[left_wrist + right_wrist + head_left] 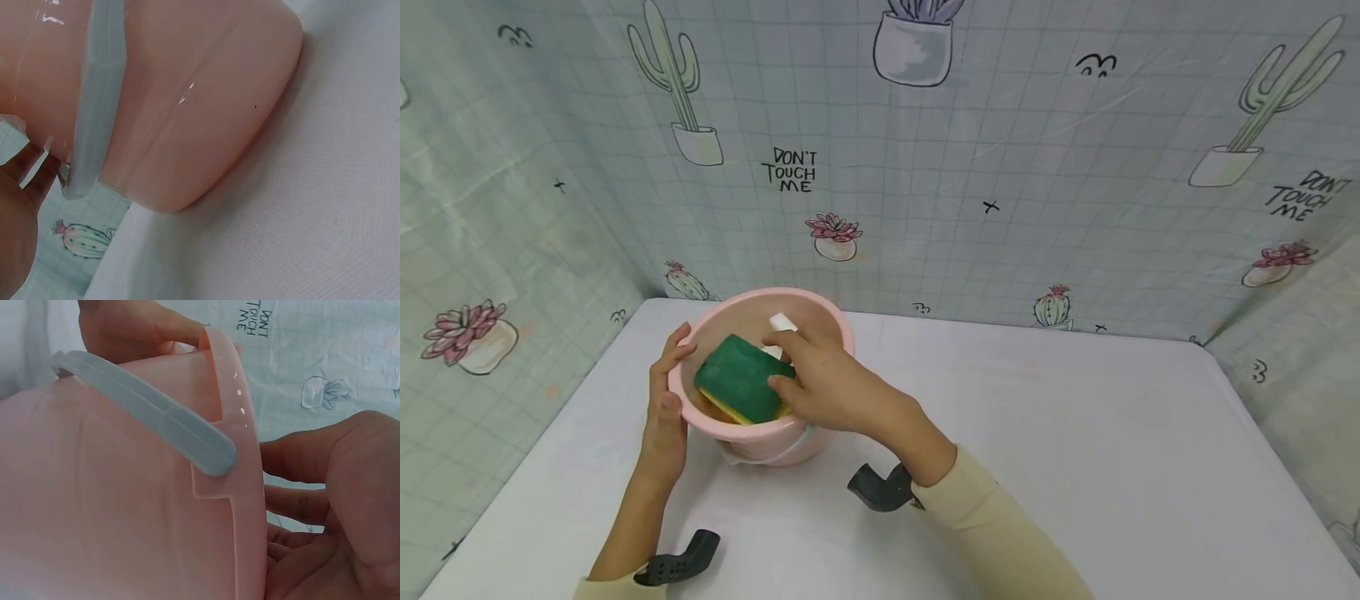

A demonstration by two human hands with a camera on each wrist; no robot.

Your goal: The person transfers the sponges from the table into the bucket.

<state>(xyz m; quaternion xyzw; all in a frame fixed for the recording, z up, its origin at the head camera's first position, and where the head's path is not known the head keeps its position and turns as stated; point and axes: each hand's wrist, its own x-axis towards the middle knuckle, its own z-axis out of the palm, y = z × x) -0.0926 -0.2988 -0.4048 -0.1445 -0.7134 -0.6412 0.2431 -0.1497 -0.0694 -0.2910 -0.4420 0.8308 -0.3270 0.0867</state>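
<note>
A pink bucket [760, 450] with a pale handle [100, 94] stands on the white table. My left hand [664, 417] holds its left side, fingertips bent over the rim and thumb on the outside wall. Inside the bucket lies a green and yellow sponge [741, 379], green face up and tilted. Beside it shows a white object [782, 322], mostly hidden. My right hand [831, 383] reaches over the bucket's right rim, its thumb at the sponge's right edge and its forefinger over the white object. Whether its fingers pinch either one I cannot tell.
The white table [1037, 458] extends to the right of the bucket. A cloth [962, 167] printed with cacti hangs behind it and along both sides. Each wrist carries a black camera mount [880, 487].
</note>
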